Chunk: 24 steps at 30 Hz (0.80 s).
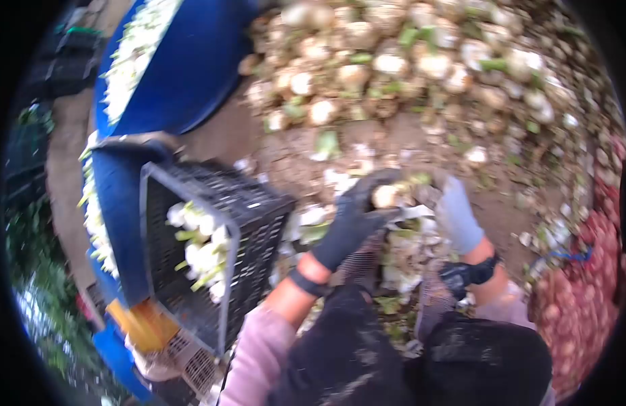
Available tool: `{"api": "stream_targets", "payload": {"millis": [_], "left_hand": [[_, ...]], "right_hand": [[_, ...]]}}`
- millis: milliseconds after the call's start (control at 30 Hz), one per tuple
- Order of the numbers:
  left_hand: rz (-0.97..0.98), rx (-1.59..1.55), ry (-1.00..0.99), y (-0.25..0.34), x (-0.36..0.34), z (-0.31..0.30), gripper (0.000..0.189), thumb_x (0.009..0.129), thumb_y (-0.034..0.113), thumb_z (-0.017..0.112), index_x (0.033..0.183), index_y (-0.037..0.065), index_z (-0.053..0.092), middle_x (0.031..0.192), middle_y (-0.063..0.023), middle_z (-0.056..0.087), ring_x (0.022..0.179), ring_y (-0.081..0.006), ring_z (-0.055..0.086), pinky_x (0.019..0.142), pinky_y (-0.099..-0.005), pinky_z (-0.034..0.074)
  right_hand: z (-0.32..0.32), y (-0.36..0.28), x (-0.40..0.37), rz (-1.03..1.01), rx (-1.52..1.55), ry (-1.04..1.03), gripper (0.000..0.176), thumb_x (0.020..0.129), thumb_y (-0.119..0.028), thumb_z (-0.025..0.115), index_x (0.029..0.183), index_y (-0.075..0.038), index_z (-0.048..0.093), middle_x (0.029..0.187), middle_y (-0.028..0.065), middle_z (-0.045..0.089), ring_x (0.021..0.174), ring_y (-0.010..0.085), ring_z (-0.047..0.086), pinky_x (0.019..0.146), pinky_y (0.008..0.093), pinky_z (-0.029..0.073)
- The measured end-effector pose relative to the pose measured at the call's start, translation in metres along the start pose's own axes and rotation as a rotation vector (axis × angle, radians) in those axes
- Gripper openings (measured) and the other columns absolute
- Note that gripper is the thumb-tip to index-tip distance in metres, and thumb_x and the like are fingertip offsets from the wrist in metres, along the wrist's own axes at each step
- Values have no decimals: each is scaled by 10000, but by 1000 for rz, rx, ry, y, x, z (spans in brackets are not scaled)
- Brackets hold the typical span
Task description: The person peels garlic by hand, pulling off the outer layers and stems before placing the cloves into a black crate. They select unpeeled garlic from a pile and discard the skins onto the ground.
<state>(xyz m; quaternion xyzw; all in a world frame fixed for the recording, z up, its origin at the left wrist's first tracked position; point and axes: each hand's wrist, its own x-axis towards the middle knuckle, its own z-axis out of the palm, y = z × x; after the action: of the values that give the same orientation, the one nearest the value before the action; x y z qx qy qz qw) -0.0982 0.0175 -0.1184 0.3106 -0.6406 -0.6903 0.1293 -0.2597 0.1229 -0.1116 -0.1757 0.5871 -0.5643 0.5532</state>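
My left hand [360,213], in a dark glove, is closed around a pale, round, onion-like bulb [385,196] with a bit of green at its side. Just to the right of it is my right hand [457,213], in a light grey glove, its fingers smeared by motion and pointing toward the bulb. Whether it holds anything cannot be made out. Beneath both hands, white and green peelings [401,260] lie on the ground between my legs.
A large heap of bulbs [394,64] spreads across the far ground. To my left, a black crate [259,216] lies tipped, with trimmed white bulbs [205,250] inside. Blue tubs [198,81] hold more white pieces. Red mesh sacks [577,318] stand at right.
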Motion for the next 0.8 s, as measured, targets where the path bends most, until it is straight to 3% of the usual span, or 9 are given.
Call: {"api": "stream_targets", "payload": {"millis": [100, 167, 300, 367, 433, 500, 633, 700, 800], "left_hand": [[2, -240, 72, 7, -4, 20, 593, 709, 91, 806, 1230, 6, 535, 1195, -104, 588, 1091, -174, 557, 951, -330, 462], [50, 100, -20, 3, -7, 22, 647, 699, -6, 794, 1266, -8, 482, 1229, -81, 547, 1108, -151, 536, 965, -316, 459], [-36, -34, 38, 17, -8, 33, 576, 676, 158, 841, 1168, 16, 578, 1151, -117, 609, 1049, -196, 588, 924, -329, 472], [200, 480, 39, 20, -9, 32, 588, 666, 153, 845, 1173, 22, 577, 1143, -120, 614, 1041, -198, 595, 917, -328, 474], [227, 474, 26, 15, -6, 36, 607, 671, 135, 839, 1192, 11, 554, 1132, -114, 622, 1036, -176, 597, 851, -303, 505], [53, 191, -19, 15, 0, 40, 616, 688, 102, 831, 1211, -9, 526, 1127, -119, 611, 1036, -205, 603, 916, -323, 490], [-405, -398, -248, 22, 7, 28, 519, 859, 245, 687, 1253, -25, 485, 1059, -110, 623, 881, -175, 638, 737, -299, 542], [-420, -473, -222, 20, 10, 36, 419, 937, 245, 580, 1279, 26, 479, 935, -102, 649, 680, -172, 650, 552, -266, 523], [-622, -974, -117, 19, 15, 43, 569, 938, 279, 574, 1416, 93, 327, 891, -99, 636, 678, -185, 646, 529, -276, 508]], "right_hand": [[-21, -3, -15, 34, 76, -125, 298, 894, -198, 637, 1030, 67, 631, 820, 63, 654, 748, 109, 610, 668, 268, 495], [2, -13, -21, 139, -129, 11, 284, 923, -206, 601, 988, 68, 636, 762, 86, 657, 693, 116, 591, 630, 275, 487], [0, -17, -26, 142, -430, 42, 286, 923, -215, 603, 908, 69, 631, 715, 119, 642, 652, 124, 560, 598, 304, 472], [-5, 5, -26, -8, -404, 63, 281, 921, -211, 604, 849, 61, 621, 698, 142, 634, 631, 124, 538, 578, 326, 453], [-12, 9, -30, 76, -392, 76, 267, 915, -201, 610, 837, 54, 623, 661, 147, 613, 614, 121, 523, 560, 339, 438], [-16, 8, -34, 94, -324, 98, 254, 883, -195, 624, 807, 47, 605, 650, 162, 609, 579, 223, 573, 556, 373, 445], [-26, 6, -34, 2, -688, 160, 259, 837, -206, 639, 777, 41, 589, 656, 196, 606, 602, 375, 593, 558, 423, 453], [-27, 7, -33, -147, -896, 199, 266, 802, -230, 644, 741, 20, 578, 727, 229, 614, 710, 466, 568, 605, 446, 471], [-35, 19, -28, -477, -1037, 192, 229, 823, -216, 641, 796, 10, 621, 803, 200, 652, 745, 356, 633, 652, 391, 493]]}}
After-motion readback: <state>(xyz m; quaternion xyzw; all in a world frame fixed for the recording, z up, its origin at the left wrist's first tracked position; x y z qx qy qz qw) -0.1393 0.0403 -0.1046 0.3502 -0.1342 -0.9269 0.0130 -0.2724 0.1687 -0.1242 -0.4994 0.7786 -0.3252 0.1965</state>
